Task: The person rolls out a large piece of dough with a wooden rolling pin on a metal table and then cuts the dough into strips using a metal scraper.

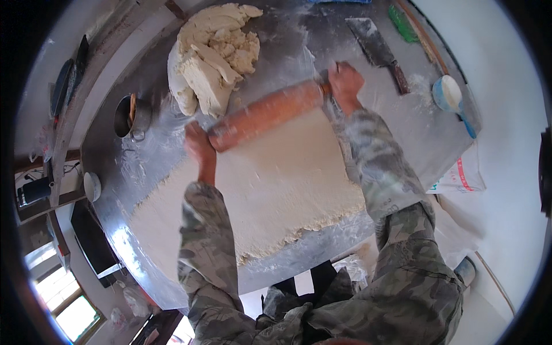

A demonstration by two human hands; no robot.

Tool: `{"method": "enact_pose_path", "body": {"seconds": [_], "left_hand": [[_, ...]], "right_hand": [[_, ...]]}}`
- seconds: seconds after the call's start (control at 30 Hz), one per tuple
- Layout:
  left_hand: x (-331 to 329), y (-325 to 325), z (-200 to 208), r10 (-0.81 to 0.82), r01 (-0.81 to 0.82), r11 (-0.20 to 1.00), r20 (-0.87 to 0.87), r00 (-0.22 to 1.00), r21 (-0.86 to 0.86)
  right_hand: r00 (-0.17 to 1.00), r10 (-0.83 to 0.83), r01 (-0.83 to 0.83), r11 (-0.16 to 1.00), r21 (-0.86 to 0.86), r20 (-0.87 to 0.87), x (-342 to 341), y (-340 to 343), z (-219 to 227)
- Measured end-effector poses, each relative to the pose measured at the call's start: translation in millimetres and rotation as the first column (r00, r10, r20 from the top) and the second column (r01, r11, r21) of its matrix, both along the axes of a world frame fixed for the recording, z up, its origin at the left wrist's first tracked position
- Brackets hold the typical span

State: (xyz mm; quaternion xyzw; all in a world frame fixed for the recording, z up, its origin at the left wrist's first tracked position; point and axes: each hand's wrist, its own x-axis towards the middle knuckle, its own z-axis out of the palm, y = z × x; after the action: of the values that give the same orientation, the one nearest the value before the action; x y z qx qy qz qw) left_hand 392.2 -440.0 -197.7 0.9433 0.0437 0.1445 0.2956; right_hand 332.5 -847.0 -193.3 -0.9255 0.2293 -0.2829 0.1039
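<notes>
A large wooden rolling pin (pixel 267 114) lies slantwise across the far part of a wide sheet of dough (pixel 276 184). My left hand (pixel 199 144) is wrapped round its left end, and my right hand (pixel 345 81) grips the handle at its right end. Both arms reach forward over the sheet in camouflage sleeves. The dough is flat and pale, with a ragged near edge. Just beyond the pin, a big rough lump of dough (pixel 210 60) rests on the floury metal table (pixel 293 40).
A metal pot (pixel 141 118) with a wooden handle in it stands at the left. At the far right lie a broad-bladed scraper (pixel 375 49), a bowl of flour (pixel 447 94) with a blue spoon (pixel 468 123), a thin wooden stick (pixel 431 40) and a green bag (pixel 402 24).
</notes>
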Motion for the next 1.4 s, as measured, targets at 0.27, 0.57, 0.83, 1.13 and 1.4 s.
{"method": "enact_pose_path", "body": {"seconds": [0.27, 0.57, 0.83, 1.13, 1.4], "left_hand": [[-94, 29, -16, -0.163, 0.134, 0.978, -0.183, 0.969, -0.163], [-305, 35, 26, -0.113, 0.115, 0.993, -0.225, 0.968, -0.002], [-273, 34, 11, -0.122, 0.174, 0.945, -0.195, 0.973, 0.278], [-192, 5, 23, -0.056, 0.107, 0.935, -0.156, 0.986, 0.339], [-298, 31, 6, -0.087, 0.116, 0.982, -0.191, 0.978, 0.151]], "right_hand": [[0.987, 0.116, -0.109, 0.992, 0.065, -0.115, -78, -1, -2], [0.929, 0.222, -0.179, 0.97, 0.164, -0.296, -317, 26, 27], [0.819, 0.301, -0.291, 0.952, 0.099, -0.489, -279, 24, 38], [0.861, 0.332, -0.31, 0.943, 0.121, -0.386, -228, 7, 21], [0.879, 0.328, -0.323, 0.944, 0.074, -0.346, -309, 25, 37]]}}
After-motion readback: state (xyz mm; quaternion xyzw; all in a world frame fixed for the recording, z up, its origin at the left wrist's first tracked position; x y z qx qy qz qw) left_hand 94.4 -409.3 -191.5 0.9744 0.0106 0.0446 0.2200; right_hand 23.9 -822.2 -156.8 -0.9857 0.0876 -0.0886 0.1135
